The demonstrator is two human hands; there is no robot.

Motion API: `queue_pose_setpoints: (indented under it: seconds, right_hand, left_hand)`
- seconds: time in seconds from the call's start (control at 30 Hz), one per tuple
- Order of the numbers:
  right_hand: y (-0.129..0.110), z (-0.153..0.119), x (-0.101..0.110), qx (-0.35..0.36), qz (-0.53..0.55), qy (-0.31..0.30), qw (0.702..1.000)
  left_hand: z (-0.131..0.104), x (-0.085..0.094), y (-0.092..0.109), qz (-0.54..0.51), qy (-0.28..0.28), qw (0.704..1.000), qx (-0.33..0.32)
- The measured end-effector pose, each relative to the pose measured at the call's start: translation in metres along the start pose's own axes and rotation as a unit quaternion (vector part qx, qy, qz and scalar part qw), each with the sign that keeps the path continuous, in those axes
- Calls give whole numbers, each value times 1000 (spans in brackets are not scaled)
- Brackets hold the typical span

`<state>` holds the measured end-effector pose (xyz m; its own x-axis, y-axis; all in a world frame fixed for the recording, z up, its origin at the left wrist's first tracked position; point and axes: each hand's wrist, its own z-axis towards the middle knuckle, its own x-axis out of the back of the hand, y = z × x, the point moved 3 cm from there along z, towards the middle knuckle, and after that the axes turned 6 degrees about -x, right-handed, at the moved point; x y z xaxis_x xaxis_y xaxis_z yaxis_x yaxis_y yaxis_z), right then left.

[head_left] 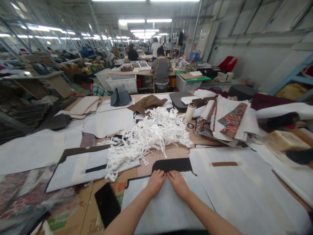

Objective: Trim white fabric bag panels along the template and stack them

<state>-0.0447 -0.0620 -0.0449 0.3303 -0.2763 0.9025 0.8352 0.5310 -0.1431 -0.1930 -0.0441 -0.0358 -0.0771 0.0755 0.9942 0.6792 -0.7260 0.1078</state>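
Side by side at the front of the table, my left hand (156, 182) and my right hand (178, 185) grip the upper edge of a white-backed fabric panel (168, 212). Their fingers are bent and pressed together, with the fingertips meeting near the middle of that edge. Just beyond them lies a black piece with rounded corners (172, 164), its near edge at my fingertips. What the fingertips pinch underneath is hidden. A black phone (107, 203) rests on printed cardboard left of my left forearm.
White tape strips (151, 130) are heaped mid-table. Large white-backed panels (234, 182) lie to the right, another panel (80, 166) to the left. A cream flask (190, 112) stands by stacked patterned pieces (227, 120). A co-worker (161, 70) sits at the table ahead.
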Motion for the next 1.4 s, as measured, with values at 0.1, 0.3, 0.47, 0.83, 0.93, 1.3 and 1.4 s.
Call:
queue_pose_setpoints:
  seconds: [0.1, 0.3, 0.47, 0.83, 0.93, 1.3, 1.4]
  right_hand:
    - [14, -15, 9, 28, -19, 8, 999]
    - [46, -31, 18, -40, -45, 21, 998]
    - [-38, 17, -20, -47, 22, 26, 998]
    - [-68, 31, -18, 86, -11, -27, 996]
    - [-82, 42, -26, 37, -14, -67, 997]
    - [-143, 87, -57, -43, 85, -192, 977]
    - [-154, 100, -62, -88, 152, -197, 965]
  left_hand:
    - [-20, -1, -15, 0, 0, 1000, 1]
    - [-79, 8, -62, -41, -16, 994, 100]
    - [-91, 17, -65, -49, 3, 988, 149]
    - [-118, 23, -66, -11, 20, 993, 116]
    - [-121, 23, -67, -8, 18, 992, 128]
    - [-154, 21, -87, -88, 28, 939, 331]
    - [-152, 22, -91, -150, 15, 892, 426]
